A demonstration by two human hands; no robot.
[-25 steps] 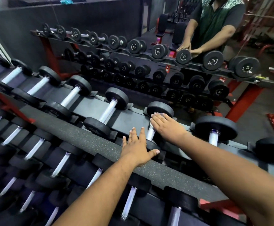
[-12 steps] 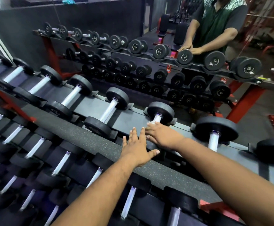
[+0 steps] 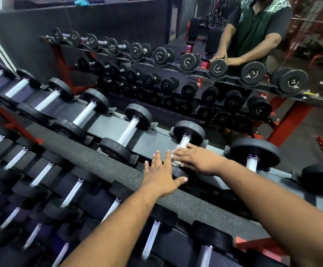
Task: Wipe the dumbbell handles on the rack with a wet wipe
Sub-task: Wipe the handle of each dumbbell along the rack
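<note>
While the right hand (image 3: 199, 160) presses a wet wipe (image 3: 175, 160) around a dumbbell handle (image 3: 183, 144) on the rack (image 3: 102, 164), the left hand (image 3: 161, 175) rests spread beside it; the wipe could slip free if pressure eases.

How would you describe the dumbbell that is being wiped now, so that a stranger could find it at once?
Start at the top shelf of the near rack, where dumbbells lie in a row with pale handles. Follow the row rightward to the dumbbell just above the flat left hand. It alone has the right hand lying across its handle, with a bit of white wipe showing beneath the fingers.
</note>
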